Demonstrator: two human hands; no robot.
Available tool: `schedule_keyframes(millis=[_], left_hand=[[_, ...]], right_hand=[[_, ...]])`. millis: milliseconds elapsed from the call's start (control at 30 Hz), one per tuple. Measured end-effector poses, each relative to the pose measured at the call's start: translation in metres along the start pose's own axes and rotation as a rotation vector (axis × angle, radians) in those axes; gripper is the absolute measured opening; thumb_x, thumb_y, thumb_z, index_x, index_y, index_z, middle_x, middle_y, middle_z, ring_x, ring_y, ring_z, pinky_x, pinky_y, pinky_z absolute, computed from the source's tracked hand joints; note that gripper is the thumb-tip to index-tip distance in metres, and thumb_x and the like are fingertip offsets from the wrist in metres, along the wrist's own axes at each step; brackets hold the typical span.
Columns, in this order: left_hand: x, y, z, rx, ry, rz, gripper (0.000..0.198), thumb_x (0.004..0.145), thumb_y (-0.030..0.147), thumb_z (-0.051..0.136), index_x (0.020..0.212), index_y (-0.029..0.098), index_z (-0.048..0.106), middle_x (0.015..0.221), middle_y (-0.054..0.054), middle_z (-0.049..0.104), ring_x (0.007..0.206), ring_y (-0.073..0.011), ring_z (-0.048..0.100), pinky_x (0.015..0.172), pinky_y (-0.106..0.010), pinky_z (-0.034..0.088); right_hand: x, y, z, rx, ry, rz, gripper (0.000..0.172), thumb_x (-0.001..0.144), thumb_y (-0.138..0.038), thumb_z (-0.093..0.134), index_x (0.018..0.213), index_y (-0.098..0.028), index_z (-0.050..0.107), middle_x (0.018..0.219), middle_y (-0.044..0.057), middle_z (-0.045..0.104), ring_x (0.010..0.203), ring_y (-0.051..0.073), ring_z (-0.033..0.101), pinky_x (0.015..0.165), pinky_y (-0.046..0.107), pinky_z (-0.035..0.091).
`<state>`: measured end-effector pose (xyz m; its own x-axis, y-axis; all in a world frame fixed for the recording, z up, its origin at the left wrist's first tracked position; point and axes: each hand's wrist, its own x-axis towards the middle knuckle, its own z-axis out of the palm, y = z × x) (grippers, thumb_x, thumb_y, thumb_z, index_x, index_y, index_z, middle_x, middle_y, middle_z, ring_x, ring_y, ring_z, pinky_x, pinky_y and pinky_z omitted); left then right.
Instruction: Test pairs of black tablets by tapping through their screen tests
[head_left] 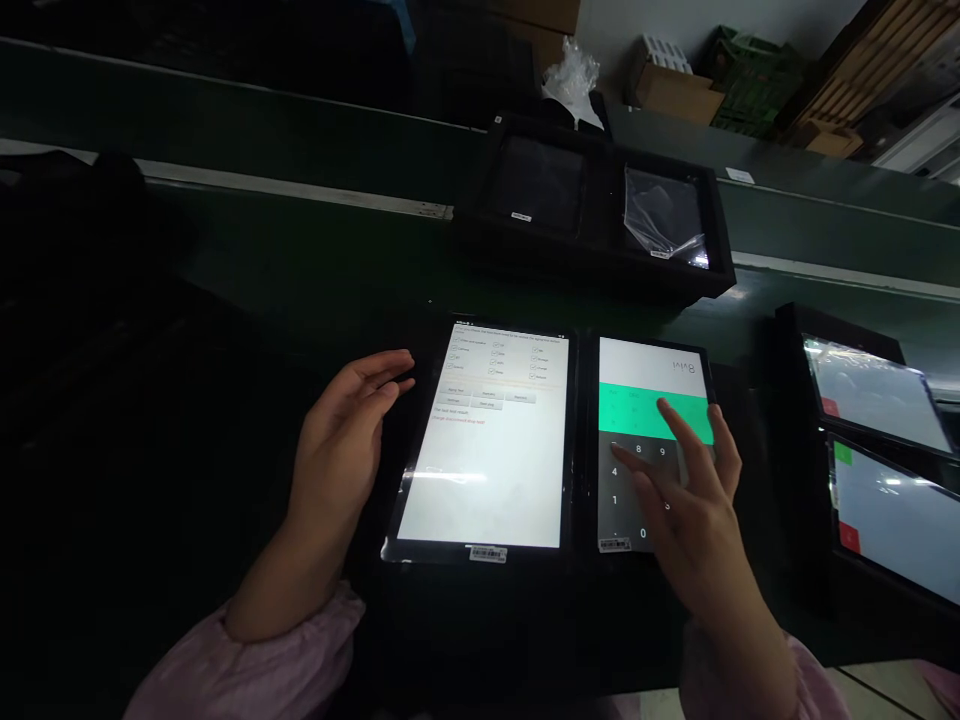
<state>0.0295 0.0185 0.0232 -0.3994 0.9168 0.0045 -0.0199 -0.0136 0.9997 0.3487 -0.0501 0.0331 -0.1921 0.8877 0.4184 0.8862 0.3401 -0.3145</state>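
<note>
Two lit tablets lie side by side in front of me. The left tablet (pixel 491 450) shows a white screen with checkboxes, grey buttons and red text. The right tablet (pixel 637 400) shows a calculator with a green band and a number pad. My left hand (pixel 341 440) rests at the left edge of the left tablet, fingers loosely curled and apart, holding nothing. My right hand (pixel 694 490) lies over the calculator screen with its fingers spread, the index fingertip on the green band.
A black tray (pixel 600 260) behind the tablets holds two dark tablets, one in clear plastic. Two more lit tablets (pixel 877 450) stand at the right. A green conveyor belt (pixel 225 180) runs across the back. Cardboard boxes and crates sit far right.
</note>
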Motion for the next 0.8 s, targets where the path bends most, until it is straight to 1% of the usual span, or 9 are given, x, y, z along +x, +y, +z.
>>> schedule_keyframes(millis=[67,133,200,300,400,467,567,633,800], left_hand=[[0.0,0.0,0.0,0.01,-0.001,-0.005,0.016,0.088,0.028,0.076,0.102,0.03,0.084,0.12,-0.002,0.079,0.125,-0.0272,0.069,0.115,-0.047,0.052],[0.0,0.0,0.0,0.013,-0.002,-0.007,0.016,0.088,0.028,0.076,0.102,0.03,0.084,0.121,-0.003,0.079,0.126,-0.0278,0.069,0.116,-0.048,0.052],[0.0,-0.001,0.0,0.013,-0.004,-0.005,0.017,0.088,0.028,0.076,0.103,0.029,0.083,0.121,-0.003,0.079,0.126,-0.0281,0.069,0.117,-0.048,0.051],[0.0,-0.002,-0.001,0.011,-0.008,-0.008,0.017,0.089,0.028,0.075,0.103,0.029,0.083,0.122,-0.003,0.079,0.126,-0.0279,0.069,0.119,-0.048,0.049],[0.001,-0.002,0.0,0.005,-0.005,-0.009,0.016,0.089,0.027,0.075,0.103,0.029,0.083,0.122,-0.002,0.079,0.127,-0.0278,0.069,0.118,-0.048,0.05],[0.001,-0.002,0.0,0.013,-0.004,-0.005,0.016,0.088,0.027,0.075,0.102,0.029,0.083,0.121,-0.002,0.079,0.127,-0.0281,0.069,0.118,-0.048,0.05],[0.0,-0.001,0.001,0.035,-0.011,-0.005,0.017,0.089,0.028,0.074,0.104,0.029,0.082,0.123,-0.003,0.078,0.13,-0.0287,0.067,0.119,-0.049,0.049],[0.0,-0.001,0.001,0.045,-0.013,-0.004,0.016,0.09,0.029,0.073,0.104,0.029,0.082,0.123,-0.003,0.078,0.131,-0.0293,0.066,0.12,-0.05,0.048],[-0.001,0.0,0.001,0.032,-0.008,-0.009,0.015,0.089,0.029,0.075,0.102,0.03,0.082,0.123,-0.003,0.078,0.129,-0.0297,0.067,0.12,-0.05,0.049]], right_hand=[[0.002,0.005,-0.005,-0.024,0.047,0.047,0.031,0.109,-0.032,0.052,0.12,-0.031,0.081,0.17,0.001,0.045,0.166,0.043,0.02,0.119,0.076,0.043],[0.004,0.014,-0.011,-0.066,0.13,0.159,0.035,0.109,-0.038,0.05,0.114,-0.029,0.084,0.165,0.005,0.053,0.164,0.044,0.025,0.117,0.076,0.044],[0.006,0.025,-0.016,-0.104,0.201,0.28,0.043,0.109,-0.047,0.048,0.11,-0.026,0.085,0.16,0.009,0.058,0.163,0.046,0.027,0.116,0.077,0.044],[0.006,0.04,-0.016,-0.115,0.234,0.356,0.056,0.108,-0.058,0.044,0.107,-0.021,0.086,0.157,0.014,0.06,0.161,0.05,0.029,0.116,0.08,0.041],[0.006,0.046,-0.01,-0.103,0.205,0.368,0.06,0.108,-0.061,0.042,0.108,-0.02,0.086,0.157,0.016,0.059,0.16,0.051,0.029,0.117,0.081,0.038],[0.007,0.045,-0.007,-0.095,0.194,0.346,0.055,0.109,-0.057,0.044,0.11,-0.022,0.086,0.16,0.014,0.057,0.162,0.049,0.027,0.118,0.08,0.038],[0.008,0.041,-0.004,-0.083,0.163,0.241,0.045,0.11,-0.05,0.047,0.114,-0.026,0.085,0.166,0.01,0.051,0.165,0.047,0.02,0.12,0.082,0.033],[0.008,0.041,-0.004,-0.063,0.156,0.2,0.041,0.11,-0.047,0.049,0.114,-0.028,0.085,0.165,0.007,0.052,0.164,0.048,0.021,0.118,0.084,0.035],[0.003,0.048,-0.006,-0.067,0.238,0.283,0.035,0.108,-0.042,0.054,0.111,-0.028,0.086,0.157,0.011,0.06,0.161,0.05,0.027,0.116,0.083,0.039]])
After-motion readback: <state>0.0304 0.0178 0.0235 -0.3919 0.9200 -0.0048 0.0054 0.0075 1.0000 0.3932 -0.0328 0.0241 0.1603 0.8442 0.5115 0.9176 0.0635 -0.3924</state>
